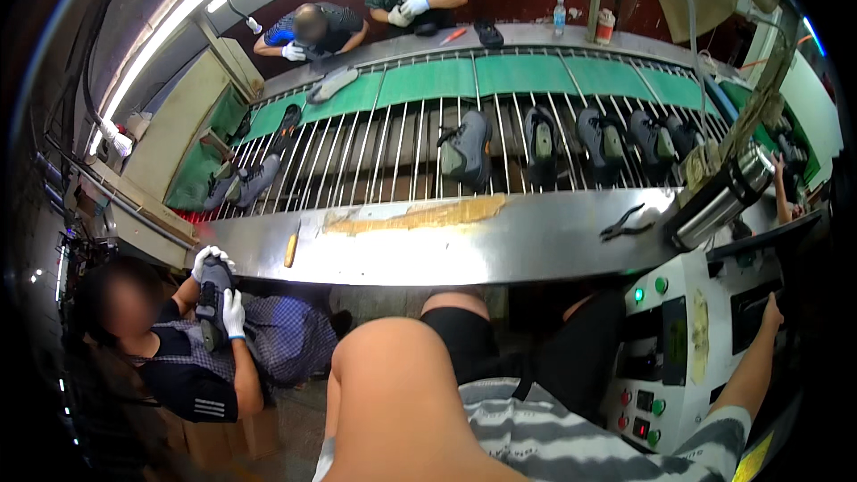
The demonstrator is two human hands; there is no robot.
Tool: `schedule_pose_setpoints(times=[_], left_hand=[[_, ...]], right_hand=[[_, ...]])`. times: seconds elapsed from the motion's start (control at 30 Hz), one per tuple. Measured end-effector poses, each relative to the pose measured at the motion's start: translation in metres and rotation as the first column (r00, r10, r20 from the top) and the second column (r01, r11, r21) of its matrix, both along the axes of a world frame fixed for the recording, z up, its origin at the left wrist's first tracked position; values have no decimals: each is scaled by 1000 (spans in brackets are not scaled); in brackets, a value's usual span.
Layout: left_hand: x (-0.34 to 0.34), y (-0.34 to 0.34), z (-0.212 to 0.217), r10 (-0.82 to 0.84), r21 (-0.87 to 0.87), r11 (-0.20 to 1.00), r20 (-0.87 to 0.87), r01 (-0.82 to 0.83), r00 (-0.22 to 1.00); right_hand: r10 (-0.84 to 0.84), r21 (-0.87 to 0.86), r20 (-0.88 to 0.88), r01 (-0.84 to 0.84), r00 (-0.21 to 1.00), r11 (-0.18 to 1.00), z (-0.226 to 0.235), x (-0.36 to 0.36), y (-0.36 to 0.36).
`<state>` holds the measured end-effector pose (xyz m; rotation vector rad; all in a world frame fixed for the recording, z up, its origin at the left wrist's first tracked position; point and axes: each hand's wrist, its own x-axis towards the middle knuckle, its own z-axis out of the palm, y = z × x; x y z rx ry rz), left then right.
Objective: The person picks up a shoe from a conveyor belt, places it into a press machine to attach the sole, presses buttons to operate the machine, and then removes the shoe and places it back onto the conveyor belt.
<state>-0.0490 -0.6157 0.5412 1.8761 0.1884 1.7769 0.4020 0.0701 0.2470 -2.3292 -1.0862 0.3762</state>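
Close in front, a bare bent arm (393,384), seemingly my left, fills the lower middle; my left hand is not in view. On the right my right forearm reaches out from a grey striped sleeve. My right hand (774,311) is at the dark upper part of a white machine (687,303) with green and red buttons. It is small and dark there, so whether its fingers hold anything cannot be made out. Pliers (628,225) and a steel thermos (721,196) are on the metal ledge (428,254) beside the machine.
Grey shoes (467,150) sit on a roller conveyor (393,147) with a green belt (428,80) behind. A yellow-handled tool (292,248) lies on the ledge. At left, a gloved co-worker (192,339) holds a shoe (214,299). Two gloved people work across the line.
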Motion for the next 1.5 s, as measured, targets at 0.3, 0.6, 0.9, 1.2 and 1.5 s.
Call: schedule_pose_setpoints(times=[0.3,0.6,0.9,1.2,1.5], left_hand=[[-17,-13,1,40,29,999,17,-40,999],[-33,-32,-3,80,76,994,54,-84,995],[-51,-63,-15,278,116,950,103,-289,955],[-50,-29,-211,612,-832,532,252,-154,750],[-35,11,-302,313,-689,714,474,125,823]], right_hand=[[2,38,49,-3,999,999,-12,11,-5],[-170,279,189,113,967,954,68,-87,-152],[162,948,43,-91,986,304,-5,-55,-243],[536,807,-548,238,642,540,62,-110,-336],[602,611,-770,-515,-210,601,19,-276,-429]])
